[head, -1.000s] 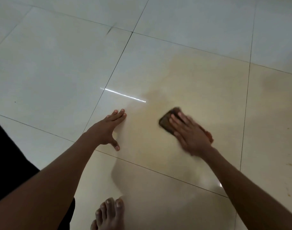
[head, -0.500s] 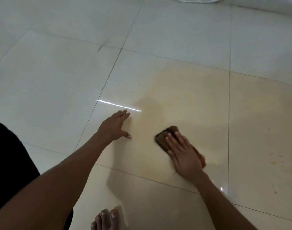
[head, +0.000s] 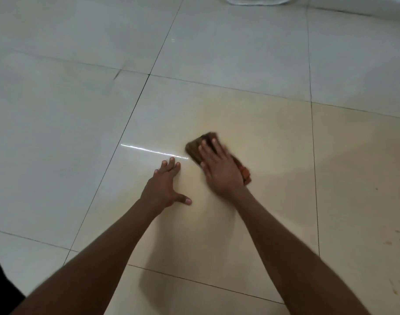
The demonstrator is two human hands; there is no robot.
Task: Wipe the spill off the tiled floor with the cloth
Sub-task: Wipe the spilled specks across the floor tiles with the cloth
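Right hand (head: 221,171) flat, fingers straight, pressing cloth (head: 195,147) onto yellowish spill (head: 262,137) on floor (head: 58,121). Left hand (head: 163,185) open, splayed on tile just beside cloth.

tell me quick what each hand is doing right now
Left hand: open, fingers spread flat on the tiled floor, holding nothing.
Right hand: open, straight fingers pressing the brown cloth onto the floor.

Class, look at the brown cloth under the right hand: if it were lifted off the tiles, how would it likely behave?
The brown cloth would probably droop, since it lies flat and creased beneath the right hand. It may be damp and heavier than it looks, given the yellowish spill film. It likely slides easily on the glossy tiled floor.
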